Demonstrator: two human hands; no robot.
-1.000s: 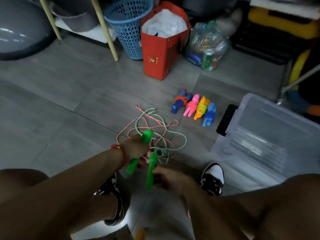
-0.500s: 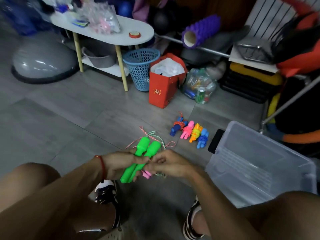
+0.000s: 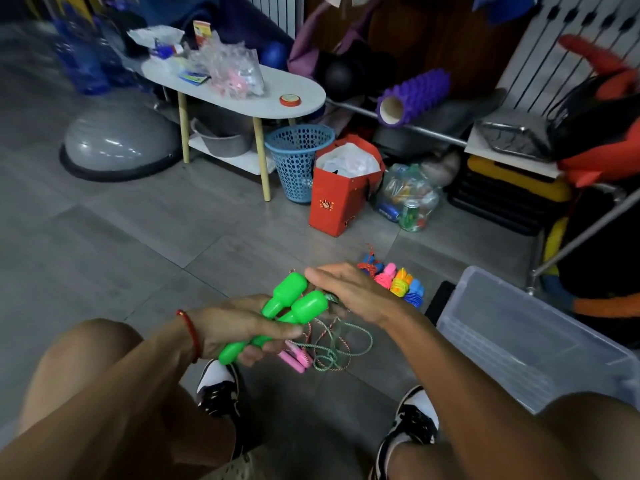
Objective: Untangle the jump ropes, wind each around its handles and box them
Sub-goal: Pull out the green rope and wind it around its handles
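My left hand [image 3: 242, 327] grips two bright green handles [image 3: 294, 303] side by side, their thick ends pointing up and away. My right hand [image 3: 349, 289] is just beyond those ends, fingers extended, with the green-white rope [image 3: 349, 351] running under it; whether it pinches the rope is hidden. The rope hangs in loose loops tangled with a red-white rope [image 3: 323, 332]. Pink handles [image 3: 294, 358] lie on the floor under my left hand. Several wound ropes [image 3: 398, 282] lie in a row beyond my right hand. A clear plastic box [image 3: 540, 344] stands at the right.
A red paper bag [image 3: 341, 199], blue basket [image 3: 298, 161], white side table [image 3: 242, 95] and a bag of cans [image 3: 408, 199] stand beyond. A grey balance dome [image 3: 117, 143] is at the left. My two shoes [image 3: 216, 386] are on the grey tile floor.
The green handles were brought together into my left hand and lifted. My right hand moved from the handle shafts up past their thick ends. The camera tilted up.
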